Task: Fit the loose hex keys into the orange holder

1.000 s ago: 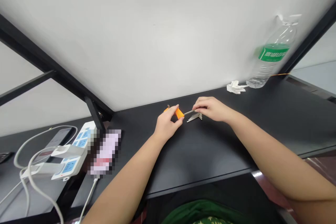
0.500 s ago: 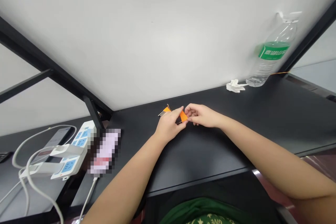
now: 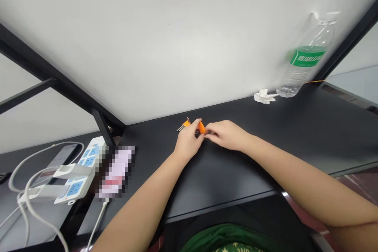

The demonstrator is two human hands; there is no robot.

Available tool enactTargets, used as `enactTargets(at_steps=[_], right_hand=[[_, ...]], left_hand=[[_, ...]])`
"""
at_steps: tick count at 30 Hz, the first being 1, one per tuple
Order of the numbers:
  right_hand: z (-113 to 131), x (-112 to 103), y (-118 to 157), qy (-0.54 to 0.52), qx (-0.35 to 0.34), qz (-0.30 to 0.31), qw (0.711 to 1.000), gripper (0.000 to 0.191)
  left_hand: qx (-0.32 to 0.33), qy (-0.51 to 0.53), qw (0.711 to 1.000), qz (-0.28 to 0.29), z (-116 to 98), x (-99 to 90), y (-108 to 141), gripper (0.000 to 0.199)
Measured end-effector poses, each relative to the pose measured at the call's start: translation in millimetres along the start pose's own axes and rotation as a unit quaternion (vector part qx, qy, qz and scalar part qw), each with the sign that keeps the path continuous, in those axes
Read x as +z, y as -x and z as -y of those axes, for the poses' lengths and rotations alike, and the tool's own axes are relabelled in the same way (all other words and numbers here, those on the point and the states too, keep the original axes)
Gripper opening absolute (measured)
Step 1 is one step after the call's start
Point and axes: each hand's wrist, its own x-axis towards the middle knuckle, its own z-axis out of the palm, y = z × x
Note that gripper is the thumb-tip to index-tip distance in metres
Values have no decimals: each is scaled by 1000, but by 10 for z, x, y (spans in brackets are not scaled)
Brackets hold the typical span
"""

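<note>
My left hand [image 3: 188, 139] is closed around a small flat orange piece [image 3: 202, 127], which sticks out between thumb and fingers. My right hand [image 3: 226, 134] is pinched together right against that piece's near right edge. A small dark bit shows between its fingertips, too small to name. Just beyond my left knuckles, another orange part [image 3: 186, 123] with several thin metal rods [image 3: 180, 128] is partly hidden by the hand. Whether the two orange parts are joined, I cannot tell.
A crumpled white tissue [image 3: 264, 96] and a clear bottle with a green label [image 3: 308, 56] stand along the wall. On the left are a phone [image 3: 116, 171] on a cable, a power strip [image 3: 81, 173] with white chargers, and a black metal frame [image 3: 102, 126].
My right hand has turned and its fingers have closed into a pinch at the orange piece's edge. The orange piece has shifted slightly left and now stands at a steeper angle.
</note>
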Motion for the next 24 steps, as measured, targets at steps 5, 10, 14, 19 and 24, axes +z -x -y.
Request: enactTargets(at_steps=[5,10,14,19,24], right_hand=[[-223,-147,24,107,37,55,992,20],[-365,-114,8,132,45,153,978,18],[-297,-72,0,162,51,139,976,18],[-273,-50,10,201,41,137,969,20],[-284,-22,9,216,45,129,967,18]], left_hand=[[-24,32,999,-30,84,-4,-19,52],[-9,66,997,-37,94,10,-11,52],[22,82,995,-43,77,20,4,53],[42,94,994,-49,112,31,15,55],[49,103,992,-47,114,20,22,54]])
